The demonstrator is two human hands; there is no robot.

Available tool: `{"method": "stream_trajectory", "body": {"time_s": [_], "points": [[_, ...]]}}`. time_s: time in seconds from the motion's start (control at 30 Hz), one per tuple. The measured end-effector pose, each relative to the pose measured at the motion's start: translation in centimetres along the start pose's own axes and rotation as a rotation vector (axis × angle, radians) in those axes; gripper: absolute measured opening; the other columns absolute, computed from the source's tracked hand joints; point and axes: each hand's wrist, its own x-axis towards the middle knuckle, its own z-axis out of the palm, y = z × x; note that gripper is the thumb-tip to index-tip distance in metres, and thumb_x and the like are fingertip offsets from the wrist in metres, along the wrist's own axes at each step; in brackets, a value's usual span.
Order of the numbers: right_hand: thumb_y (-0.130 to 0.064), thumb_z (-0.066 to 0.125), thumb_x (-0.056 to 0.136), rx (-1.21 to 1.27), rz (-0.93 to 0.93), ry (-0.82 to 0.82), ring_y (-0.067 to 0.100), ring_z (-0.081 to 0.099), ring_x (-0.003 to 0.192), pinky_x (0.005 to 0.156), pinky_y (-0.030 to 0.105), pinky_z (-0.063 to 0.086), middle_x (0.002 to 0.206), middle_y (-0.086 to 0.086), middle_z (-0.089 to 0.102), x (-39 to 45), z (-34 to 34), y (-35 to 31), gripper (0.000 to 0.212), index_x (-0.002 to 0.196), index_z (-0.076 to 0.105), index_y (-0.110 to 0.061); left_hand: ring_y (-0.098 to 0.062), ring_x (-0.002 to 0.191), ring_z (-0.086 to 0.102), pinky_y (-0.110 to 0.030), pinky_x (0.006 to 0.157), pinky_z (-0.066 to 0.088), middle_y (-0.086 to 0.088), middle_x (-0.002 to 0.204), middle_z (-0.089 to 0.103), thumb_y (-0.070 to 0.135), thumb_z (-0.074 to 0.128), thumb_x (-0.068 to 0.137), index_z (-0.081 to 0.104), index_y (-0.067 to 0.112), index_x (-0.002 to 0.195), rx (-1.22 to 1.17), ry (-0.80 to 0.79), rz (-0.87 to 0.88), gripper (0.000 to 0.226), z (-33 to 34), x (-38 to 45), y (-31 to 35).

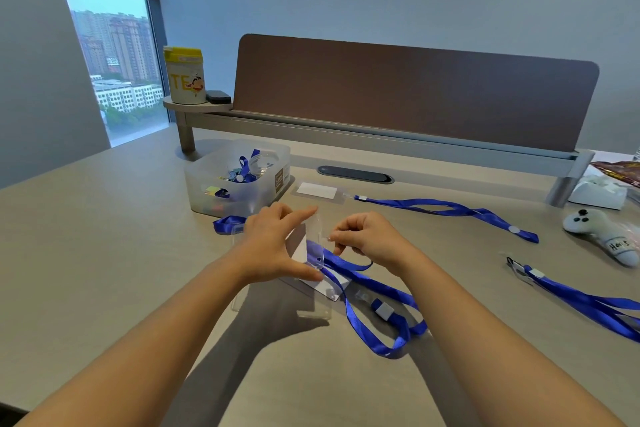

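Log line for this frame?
left hand: holds holder | right hand: pinches holder edge | lanyard: loose on table

1. I see the sleeve [310, 239]: clear plastic, glossy and smooth.
2. Lanyard [388, 352]: blue woven ribbon with a satin sheen.
3. Table [104, 236]: a pale, matt, wood-look top.
4. Bin [201, 191]: frosted, translucent plastic.
5. Screen [415, 94]: brown and matt, looks like felt cloth to me.
6. Toy [602, 236]: white, fuzzy plush.
7. Rail [381, 139]: grey metal, dull finish.
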Motion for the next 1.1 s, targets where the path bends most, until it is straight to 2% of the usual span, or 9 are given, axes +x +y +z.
{"method": "stream_trajectory", "body": {"time_s": [0.1, 0.27, 0.37, 0.5, 0.63, 0.73, 0.87, 0.97, 1.1], "points": [[-0.013, 0.053, 0.089, -0.162, -0.023, 0.016, 0.009, 0.053, 0.064, 0.08, 0.029, 0.049, 0.067, 0.0, 0.06, 0.2, 0.2, -0.3, 0.022, 0.099, 0.066, 0.002, -0.02, 0.126, 0.025, -0.034, 0.107, 0.022, -0.001, 0.139, 0.031, 0.058, 0.066, 0.065, 0.013, 0.039, 0.139, 0.207, -0.004, 0.055, 0.093, 0.0, -0.2, -0.1], [-0.017, 0.054, 0.088, -0.451, -0.038, 0.034, 0.016, 0.056, 0.073, 0.068, 0.025, 0.045, 0.095, 0.016, 0.072, 0.5, 1.0, -0.2, 0.022, 0.095, 0.069, -0.002, -0.02, 0.129, 0.022, -0.035, 0.108, 0.018, -0.001, 0.142, 0.028, 0.059, 0.064, 0.066, 0.01, 0.038, 0.14, 0.301, -0.024, 0.086, 0.093, 0.3, -0.1, 0.2], [-0.017, 0.049, 0.091, -0.543, -0.053, 0.123, 0.021, 0.06, 0.081, 0.077, 0.032, 0.049, 0.1, 0.014, 0.07, 0.6, 1.1, 0.2, 0.024, 0.099, 0.068, -0.005, -0.021, 0.13, 0.024, -0.036, 0.109, 0.02, -0.001, 0.143, 0.029, 0.059, 0.064, 0.067, 0.01, 0.036, 0.14, 0.285, -0.039, 0.062, 0.094, 0.5, -0.1, 0.1], [-0.009, 0.039, 0.094, -0.269, -0.045, 0.224, 0.019, 0.057, 0.094, 0.08, 0.028, 0.045, 0.11, 0.014, 0.064, 0.9, 0.2, 1.2, 0.028, 0.112, 0.059, -0.004, -0.022, 0.131, 0.028, -0.041, 0.11, 0.027, -0.001, 0.145, 0.03, 0.056, 0.066, 0.067, 0.015, 0.033, 0.14, 0.121, -0.037, -0.045, 0.092, 1.0, 0.2, -0.7], [0.001, 0.036, 0.093, -0.008, 0.021, 0.273, 0.01, 0.049, 0.075, 0.067, 0.02, 0.042, 0.104, 0.009, 0.055, 1.0, -1.4, 2.6, 0.034, 0.122, 0.053, -0.005, -0.022, 0.133, 0.029, -0.042, 0.108, 0.028, -0.001, 0.147, 0.031, 0.055, 0.065, 0.068, 0.017, 0.031, 0.14, 0.05, -0.04, -0.1, 0.09, 2.0, 0.8, -1.0], [0.003, 0.044, 0.09, 0.076, 0.074, 0.278, 0.012, 0.052, 0.067, 0.076, 0.035, 0.054, 0.088, 0.003, 0.055, 1.3, -1.7, 3.4, 0.039, 0.127, 0.05, -0.005, -0.023, 0.133, 0.029, -0.042, 0.108, 0.029, -0.003, 0.147, 0.03, 0.054, 0.065, 0.068, 0.017, 0.03, 0.14, 0.037, -0.038, -0.129, 0.09, 2.4, 1.6, -0.9], [-0.001, 0.057, 0.085, 0.078, 0.089, 0.236, 0.028, 0.065, 0.087, 0.086, 0.035, 0.054, 0.106, 0.021, 0.065, 3.0, -0.8, 2.6, 0.029, 0.114, 0.058, 0.002, -0.025, 0.135, 0.028, -0.044, 0.108, 0.031, -0.004, 0.149, 0.028, 0.057, 0.063, 0.068, 0.015, 0.03, 0.141, 0.084, -0.04, -0.181, 0.092, 2.1, 2.3, -1.5], [-0.006, 0.06, 0.084, -0.025, 0.065, 0.149, 0.022, 0.059, 0.088, 0.082, 0.031, 0.049, 0.109, 0.018, 0.066, 4.7, 0.8, 1.6, 0.023, 0.106, 0.063, 0.0, -0.026, 0.135, 0.028, -0.044, 0.108, 0.032, -0.004, 0.15, 0.026, 0.058, 0.064, 0.067, 0.014, 0.03, 0.141, 0.094, -0.041, -0.239, 0.093, 1.4, 1.9, -2.9], [-0.014, 0.061, 0.084, -0.16, 0.084, 0.041, 0.027, 0.057, 0.103, 0.096, 0.042, 0.047, 0.112, 0.014, 0.065, 6.8, 3.5, 0.9, 0.019, 0.101, 0.066, -0.007, -0.024, 0.131, 0.032, -0.043, 0.107, 0.034, -0.004, 0.146, 0.032, 0.057, 0.066, 0.065, 0.018, 0.03, 0.14, 0.088, -0.031, -0.289, 0.093, 0.3, 0.8, -5.3]]}}
